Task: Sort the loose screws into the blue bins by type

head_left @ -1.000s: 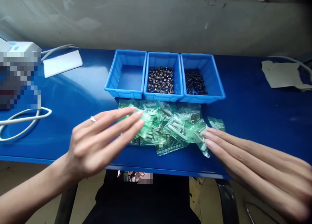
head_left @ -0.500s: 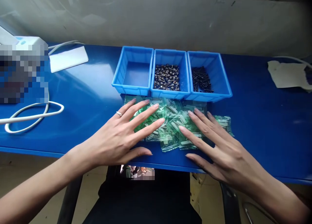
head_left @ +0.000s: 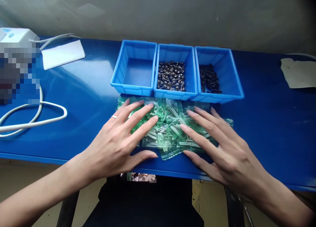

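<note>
In the head view, the left hand (head_left: 113, 141) and the right hand (head_left: 222, 151) lie palm down and well apart, fingers spread, pressing lightly on a loose heap of green-tinted zip bags (head_left: 164, 128) without clamping anything. A ring (head_left: 114, 116) sits on a left finger. The heap lies on a blue table (head_left: 261, 128), at its near edge, between the hands, and the bags hold small white plastic parts.

Just beyond the heap stand three blue plastic bins side by side. The left bin (head_left: 134, 45) shows only its bare floor, the middle bin (head_left: 176, 49) holds a pile of silvery screws (head_left: 171, 76), and the right bin (head_left: 217, 54) holds dark slim screws (head_left: 209, 78).

Far left, a white cable (head_left: 32, 121) loops near a white device (head_left: 14, 34), partly hidden by blur, and a white paper sheet (head_left: 63, 54) lies beside it. Far right lies a crumpled paper (head_left: 297, 73).
</note>
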Tool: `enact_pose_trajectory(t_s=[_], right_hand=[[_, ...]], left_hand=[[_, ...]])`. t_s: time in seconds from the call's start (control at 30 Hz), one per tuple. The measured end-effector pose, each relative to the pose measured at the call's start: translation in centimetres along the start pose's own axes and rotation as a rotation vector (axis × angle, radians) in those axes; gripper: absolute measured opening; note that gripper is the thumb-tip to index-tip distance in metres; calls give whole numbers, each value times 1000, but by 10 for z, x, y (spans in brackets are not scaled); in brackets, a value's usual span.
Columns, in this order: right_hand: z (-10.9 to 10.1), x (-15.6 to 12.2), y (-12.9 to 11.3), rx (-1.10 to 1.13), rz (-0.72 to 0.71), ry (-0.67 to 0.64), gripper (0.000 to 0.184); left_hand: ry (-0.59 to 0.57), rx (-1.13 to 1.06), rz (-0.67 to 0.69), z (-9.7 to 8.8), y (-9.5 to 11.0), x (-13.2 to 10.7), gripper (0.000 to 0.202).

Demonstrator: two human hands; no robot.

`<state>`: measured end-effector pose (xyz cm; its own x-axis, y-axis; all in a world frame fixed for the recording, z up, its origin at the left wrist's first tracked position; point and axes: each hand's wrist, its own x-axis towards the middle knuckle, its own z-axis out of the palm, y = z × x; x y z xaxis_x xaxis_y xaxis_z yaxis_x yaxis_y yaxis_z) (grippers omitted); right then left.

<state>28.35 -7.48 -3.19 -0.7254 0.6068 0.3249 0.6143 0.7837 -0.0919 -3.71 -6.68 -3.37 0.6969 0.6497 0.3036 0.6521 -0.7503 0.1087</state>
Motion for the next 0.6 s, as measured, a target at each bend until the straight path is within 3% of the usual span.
enact_pose_trajectory(t_s=[0.27, 0.43, 0.6], right_hand=[[-1, 9, 5, -30, -26, 21, 58], [-2, 8, 7, 8, -22, 93, 52], [-4, 11, 16, 68, -18, 196, 51]], left_hand=[[98, -3, -48, 2, 8, 11, 57], [95, -58, 2, -1, 6, 4, 60], [162, -93, 110, -1, 17, -1, 44]])
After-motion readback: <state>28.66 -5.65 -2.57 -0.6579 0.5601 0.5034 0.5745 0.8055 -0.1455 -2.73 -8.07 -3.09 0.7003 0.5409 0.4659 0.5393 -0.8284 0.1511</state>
